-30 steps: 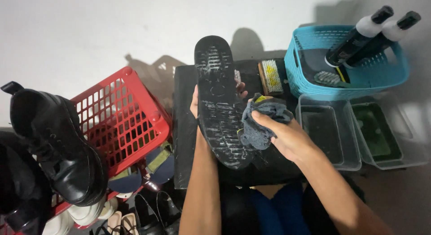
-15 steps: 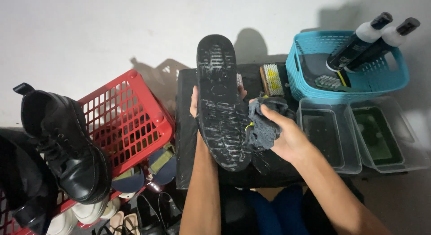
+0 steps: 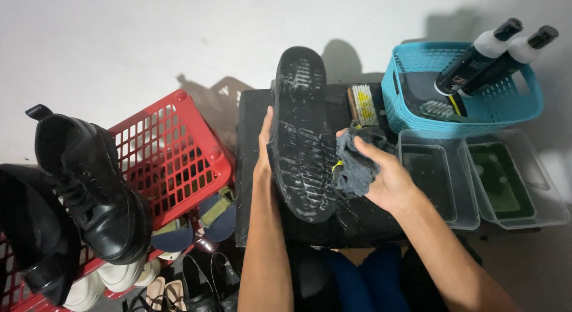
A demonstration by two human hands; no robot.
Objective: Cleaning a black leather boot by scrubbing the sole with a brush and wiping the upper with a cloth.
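My left hand [image 3: 264, 146] grips a black shoe [image 3: 302, 130] by its side, sole turned up toward me and streaked with pale residue. My right hand [image 3: 386, 176] holds a bunched dark grey cloth [image 3: 356, 163] pressed against the right edge of the sole. Both are held over a black work surface [image 3: 250, 169] in front of me.
A red basket [image 3: 170, 154] at left carries a black lace-up boot [image 3: 89, 181]; more shoes lie below it. A blue basket [image 3: 405, 103] at right holds two bottles [image 3: 494, 53] and a brush. Two clear tubs [image 3: 512, 187] sit beside it. A brush [image 3: 363, 104] rests on the black surface.
The cloth has slid along the right side of the sole, and my right hand sits slightly lower and more to the right. The shoe stays held in my left hand.
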